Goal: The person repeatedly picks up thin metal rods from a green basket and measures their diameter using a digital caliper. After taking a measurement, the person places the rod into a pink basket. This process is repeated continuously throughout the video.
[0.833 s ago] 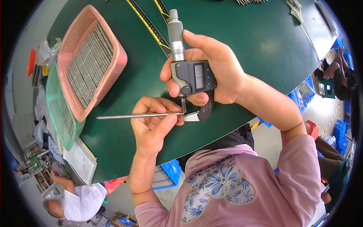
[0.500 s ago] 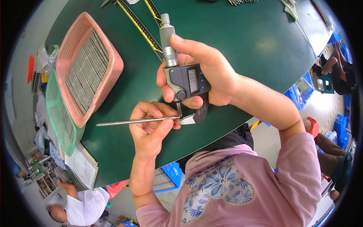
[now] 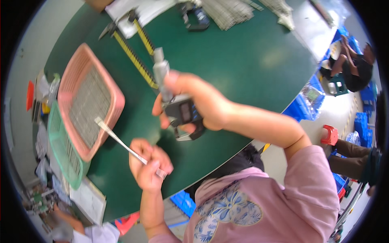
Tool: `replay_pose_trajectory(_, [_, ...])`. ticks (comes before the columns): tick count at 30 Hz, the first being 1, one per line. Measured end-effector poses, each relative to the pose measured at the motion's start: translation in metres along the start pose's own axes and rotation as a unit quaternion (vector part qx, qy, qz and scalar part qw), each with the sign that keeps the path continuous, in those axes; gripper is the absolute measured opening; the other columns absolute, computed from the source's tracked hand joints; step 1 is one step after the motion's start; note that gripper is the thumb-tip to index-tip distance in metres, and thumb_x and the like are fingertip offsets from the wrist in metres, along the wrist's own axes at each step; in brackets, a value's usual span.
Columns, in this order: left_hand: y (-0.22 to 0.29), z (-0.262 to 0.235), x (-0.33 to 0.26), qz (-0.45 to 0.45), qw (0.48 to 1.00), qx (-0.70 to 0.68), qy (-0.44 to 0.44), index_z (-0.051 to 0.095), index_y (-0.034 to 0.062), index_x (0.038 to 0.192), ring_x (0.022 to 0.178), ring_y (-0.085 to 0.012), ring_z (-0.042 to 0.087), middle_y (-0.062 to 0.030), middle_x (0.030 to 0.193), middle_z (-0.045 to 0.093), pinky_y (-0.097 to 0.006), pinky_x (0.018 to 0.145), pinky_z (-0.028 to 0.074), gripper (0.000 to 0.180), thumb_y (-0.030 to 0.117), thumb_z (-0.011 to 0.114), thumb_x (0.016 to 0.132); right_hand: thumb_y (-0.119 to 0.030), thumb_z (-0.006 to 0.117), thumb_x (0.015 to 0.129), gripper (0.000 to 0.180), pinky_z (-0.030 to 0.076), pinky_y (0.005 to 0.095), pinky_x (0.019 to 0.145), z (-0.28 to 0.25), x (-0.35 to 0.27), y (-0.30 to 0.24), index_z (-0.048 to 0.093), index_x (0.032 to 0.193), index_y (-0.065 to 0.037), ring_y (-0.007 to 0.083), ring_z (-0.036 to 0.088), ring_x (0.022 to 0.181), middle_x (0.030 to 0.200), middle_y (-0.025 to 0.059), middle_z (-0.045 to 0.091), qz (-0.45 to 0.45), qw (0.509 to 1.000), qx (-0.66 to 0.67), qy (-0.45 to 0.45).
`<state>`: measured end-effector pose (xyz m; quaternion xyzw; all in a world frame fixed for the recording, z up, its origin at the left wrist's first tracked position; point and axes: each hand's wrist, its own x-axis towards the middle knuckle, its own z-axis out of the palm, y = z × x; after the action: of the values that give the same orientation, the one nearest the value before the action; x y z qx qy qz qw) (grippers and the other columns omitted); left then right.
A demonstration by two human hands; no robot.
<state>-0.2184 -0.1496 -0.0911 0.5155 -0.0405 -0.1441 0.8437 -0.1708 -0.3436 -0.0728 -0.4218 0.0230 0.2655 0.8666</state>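
Note:
My right hand grips a digital micrometer, its grey thimble pointing away from me and its frame hanging toward the table. Between the fingers of my left hand is a thin metal rod, slanting up to the left and smeared by motion. The rod's far end reaches over the near rim of a pink basket. Many similar thin rods lie side by side in that basket. Rod and micrometer are apart.
A green basket with rods stands left of the pink one. Two yellow-marked calipers, another dark measuring tool and bundles of rods lie at the back of the green table. A person in white is at lower left.
The rod has come out of the micrometer's jaws and swung in my left hand, its far end now up by the pink basket. The micrometer has moved left and slightly down in view.

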Motion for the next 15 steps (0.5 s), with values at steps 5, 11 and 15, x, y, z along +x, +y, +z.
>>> replay_pose_trajectory(5, [0.002,-0.003,-0.011,-0.106,0.989,0.041,-0.094,0.044,-0.0058,0.083,0.033,-0.0088,0.030,-0.0011,0.045,0.035,-0.020,0.031,0.028,0.027,0.010,0.050,0.063,-0.011,0.066,0.072,0.018,0.035,0.0203,0.036,0.008,0.002,-0.003,0.058,0.084,-0.002,0.0058,0.046,0.041,0.057,0.0008,0.052,-0.102,0.984,-0.128,0.077])
replay_pose_trajectory(11, [0.003,-0.007,-0.006,-0.141,0.971,0.023,-0.191,0.046,-0.0091,0.085,0.034,-0.0088,0.030,-0.0029,0.045,0.037,-0.021,0.034,0.029,0.027,0.007,0.048,0.063,-0.006,0.066,0.070,0.017,0.035,0.0206,0.037,0.001,-0.001,-0.003,0.055,0.082,-0.001,0.0060,0.044,0.040,0.059,0.0005,0.051,-0.113,0.984,-0.114,0.075])
replay_pose_trajectory(15, [0.013,-0.006,-0.002,-0.144,0.969,0.014,-0.199,0.044,-0.0136,0.092,0.030,-0.0097,0.030,-0.0031,0.041,0.034,-0.021,0.030,0.027,0.037,0.007,0.050,0.062,-0.007,0.066,0.070,0.017,0.036,0.0209,0.038,0.000,0.003,-0.002,0.055,0.082,-0.002,0.0070,0.045,0.040,0.061,0.0019,0.054,-0.088,0.991,-0.067,0.074])
